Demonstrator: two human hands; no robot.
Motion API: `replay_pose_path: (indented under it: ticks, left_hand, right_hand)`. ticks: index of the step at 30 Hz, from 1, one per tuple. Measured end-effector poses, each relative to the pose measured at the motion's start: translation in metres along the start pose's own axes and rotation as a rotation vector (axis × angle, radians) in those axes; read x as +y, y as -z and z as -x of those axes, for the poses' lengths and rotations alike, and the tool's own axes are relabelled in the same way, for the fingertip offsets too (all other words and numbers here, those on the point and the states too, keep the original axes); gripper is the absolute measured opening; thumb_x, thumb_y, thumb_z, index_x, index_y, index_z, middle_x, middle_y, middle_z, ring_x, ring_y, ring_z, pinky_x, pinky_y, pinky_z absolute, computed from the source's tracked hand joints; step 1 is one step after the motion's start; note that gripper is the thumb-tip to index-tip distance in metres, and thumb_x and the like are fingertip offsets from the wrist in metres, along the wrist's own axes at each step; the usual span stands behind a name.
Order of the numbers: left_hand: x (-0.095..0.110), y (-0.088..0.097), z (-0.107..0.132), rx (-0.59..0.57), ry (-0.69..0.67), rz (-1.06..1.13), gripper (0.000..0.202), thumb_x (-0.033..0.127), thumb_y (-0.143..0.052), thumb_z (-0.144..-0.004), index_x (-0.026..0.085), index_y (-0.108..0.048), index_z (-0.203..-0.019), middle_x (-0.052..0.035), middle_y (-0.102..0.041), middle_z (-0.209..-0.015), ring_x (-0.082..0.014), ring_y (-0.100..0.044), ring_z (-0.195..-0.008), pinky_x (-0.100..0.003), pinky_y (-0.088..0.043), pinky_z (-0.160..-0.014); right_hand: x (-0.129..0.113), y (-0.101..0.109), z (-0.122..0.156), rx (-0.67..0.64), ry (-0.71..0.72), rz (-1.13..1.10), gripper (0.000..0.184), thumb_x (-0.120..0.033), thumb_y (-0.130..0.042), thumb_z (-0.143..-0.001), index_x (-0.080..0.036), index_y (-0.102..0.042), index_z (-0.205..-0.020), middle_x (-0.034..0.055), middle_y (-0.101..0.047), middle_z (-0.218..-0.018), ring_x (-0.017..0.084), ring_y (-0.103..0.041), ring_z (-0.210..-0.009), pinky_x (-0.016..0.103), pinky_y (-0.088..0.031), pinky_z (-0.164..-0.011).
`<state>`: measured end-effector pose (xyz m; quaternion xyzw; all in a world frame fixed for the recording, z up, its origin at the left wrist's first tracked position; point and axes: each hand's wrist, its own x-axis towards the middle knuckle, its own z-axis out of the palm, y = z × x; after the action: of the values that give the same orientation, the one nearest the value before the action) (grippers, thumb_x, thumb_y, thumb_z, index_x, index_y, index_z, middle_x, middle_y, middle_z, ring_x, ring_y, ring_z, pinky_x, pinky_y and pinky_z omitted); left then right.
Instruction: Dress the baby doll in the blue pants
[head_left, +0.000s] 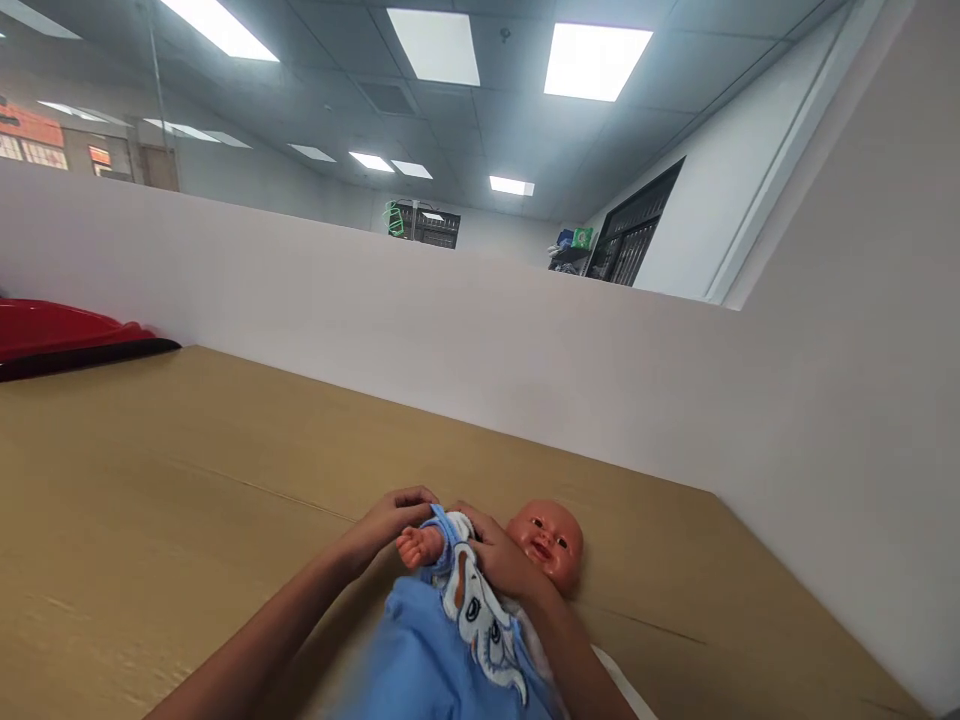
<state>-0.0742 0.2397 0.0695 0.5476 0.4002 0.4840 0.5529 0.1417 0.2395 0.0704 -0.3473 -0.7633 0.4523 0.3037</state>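
A baby doll (546,540) lies on its back on the tan tabletop, its head toward the right. It wears a light blue outfit (431,650) with a white animal-face patch (484,620) on the chest. My left hand (394,522) is at the doll's raised arm, fingers closed on the edge of the blue sleeve (444,528) just behind the doll's small hand (420,547). Across the doll's upper chest, my right hand (501,555) grips the white and blue cloth near the shoulder. Its fingertips are partly hidden by the cloth.
The tan tabletop (225,480) meets a low white wall (450,340) at the back and another on the right. A red basin-like object (60,328) with a black edge stands at the far left. Past the low wall are a shelf (570,255) with items and dark-framed windows.
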Motion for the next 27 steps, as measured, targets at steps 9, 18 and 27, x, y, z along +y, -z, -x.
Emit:
replay_pose_path:
  ticks: [9,18,27]
  left_hand:
    - [-0.009,0.001,-0.02,-0.108,0.16,-0.083,0.054,0.063,-0.084,-0.06,0.023,-0.05,-0.072,0.0085,-0.043,-0.064,-0.0126,-0.035,-0.057,-0.027,-0.025,-0.055]
    - [0.035,0.009,0.009,-0.337,0.351,-0.656,0.071,0.073,-0.075,-0.071,0.022,-0.05,-0.113,-0.0008,-0.067,-0.086,-0.0211,-0.062,-0.058,-0.029,-0.044,-0.05]
    - [0.073,0.02,0.021,-0.444,0.008,-0.931,0.033,0.031,-0.061,-0.071,0.024,-0.053,-0.102,0.0051,-0.061,-0.08,-0.0187,-0.056,-0.076,-0.026,-0.039,-0.061]
  right_hand:
    - [-0.025,-0.006,-0.002,0.165,-0.102,-0.174,0.041,-0.059,-0.059,-0.087,-0.02,-0.07,-0.09,0.0081,-0.075,-0.099,0.027,-0.066,-0.097,0.039,-0.05,-0.093]
    - [-0.029,-0.02,-0.008,0.51,-0.223,0.12,0.046,-0.061,-0.043,-0.092,-0.022,-0.058,-0.072,0.0042,-0.068,-0.076,0.021,-0.063,-0.077,0.031,-0.043,-0.072]
    - [-0.054,-0.004,0.009,0.539,-0.417,0.841,0.022,-0.018,-0.054,-0.097,-0.014,-0.073,-0.087,0.0192,-0.08,-0.091,0.03,-0.073,-0.084,0.037,-0.022,-0.063]
